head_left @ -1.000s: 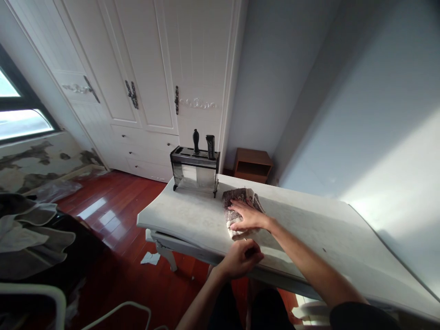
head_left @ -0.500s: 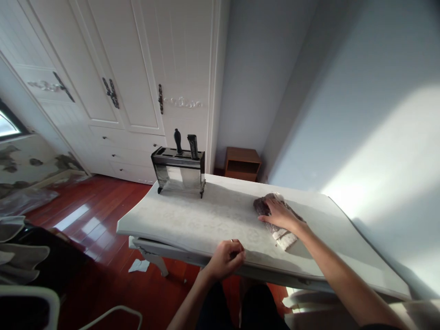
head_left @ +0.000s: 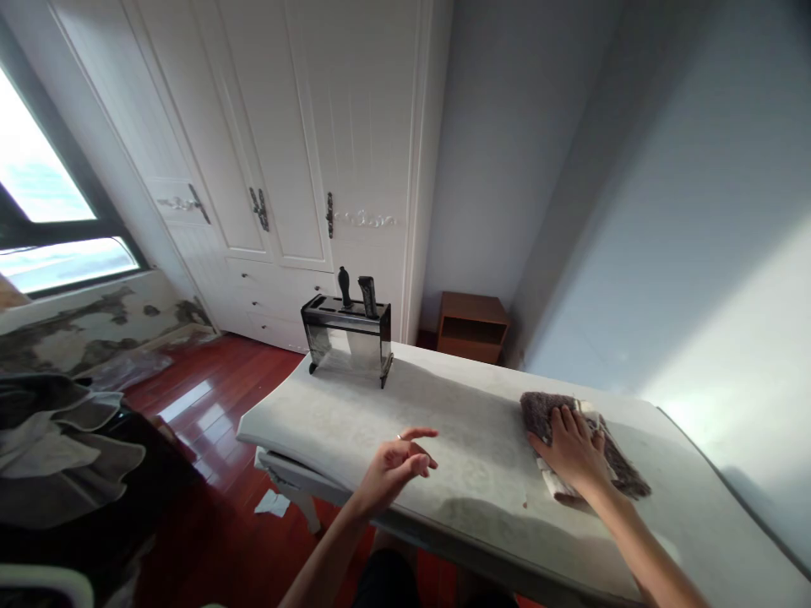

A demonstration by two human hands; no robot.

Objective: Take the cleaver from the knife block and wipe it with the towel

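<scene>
My right hand lies flat with fingers spread on a folded brown-and-white towel. The towel rests on the right part of a white table. Over the table's front edge, my left hand hovers with its index finger stretched out and the others loosely bent. It wears a ring and holds nothing. A knife block with clear sides and a black frame stands near the far left edge, apart from both hands. Two black handles stick up from its top.
Behind the table are a white wardrobe and a small brown cabinet. A pale wall bounds the right side. Draped cloth lies at the left. A scrap of white paper is on the red floor.
My right hand has moved right and flattened on the towel, which is now spread wider. My left hand has loosened from a curled fist. The view has shifted left, showing more window.
</scene>
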